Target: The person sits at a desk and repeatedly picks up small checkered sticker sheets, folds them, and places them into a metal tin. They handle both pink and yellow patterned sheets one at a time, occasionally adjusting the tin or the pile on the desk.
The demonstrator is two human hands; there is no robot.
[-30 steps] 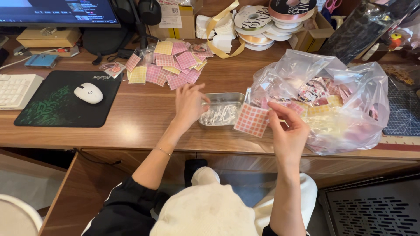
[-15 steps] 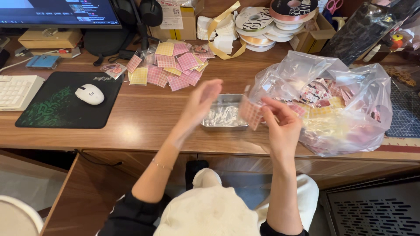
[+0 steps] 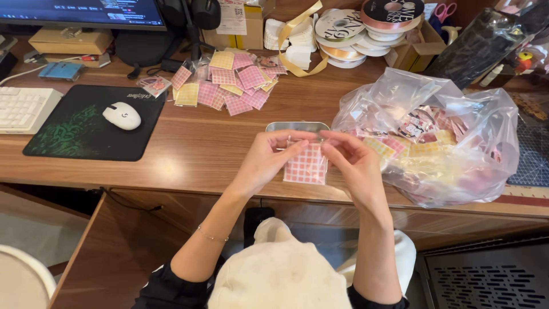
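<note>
A small pink checked packet [image 3: 306, 165] hangs between both my hands above the front edge of the wooden desk [image 3: 189, 154]. My left hand [image 3: 270, 157] pinches its top left corner. At the top right corner, my right hand [image 3: 350, 160] pinches it too. Just behind the packet, a small metal tray [image 3: 297, 126] rests on the desk, mostly hidden by my fingers. To the right sits a big clear plastic bag [image 3: 446, 137] stuffed with several similar pink and yellow packets.
A heap of pink and yellow checked packets [image 3: 229, 86] lies further back. At the left are a white mouse [image 3: 122, 115] on a black mat [image 3: 86, 123] and a white keyboard [image 3: 23, 109]. Ribbon spools [image 3: 366, 26] and boxes stand at the back.
My left hand came away from the metal tray and joined my right hand on the packet. The packet moved left, toward the desk's front edge.
</note>
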